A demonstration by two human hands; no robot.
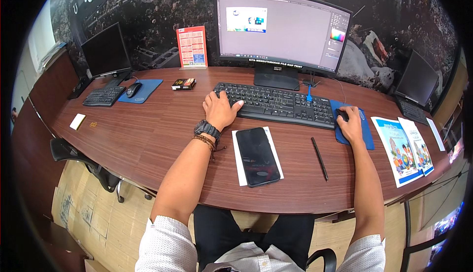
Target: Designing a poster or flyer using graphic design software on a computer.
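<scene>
My left hand (pixel 220 111) rests on the left end of a black keyboard (pixel 281 105), fingers over the keys and thumb stretched out to the side. It grips nothing. At the keyboard's right end, my right hand (pixel 352 125) is closed over a dark computer mouse (pixel 341 115), which it partly hides. Beneath the mouse lies a blue mouse pad (pixel 363 138). A curved monitor (pixel 290 43) behind the keyboard shows a design program with a small colourful layout. Between my forearms, a black smartphone (pixel 257 157) with a dark screen lies on white paper (pixel 240 168).
A black pen (pixel 320 159) lies right of the phone. Printed booklets (pixel 398 149) sit at the right edge. Farther left are a small black box (pixel 184 84), a red desk calendar (pixel 192 46), another keyboard (pixel 104 96), a second mouse (pixel 133 90) and a switched-off monitor (pixel 105 50).
</scene>
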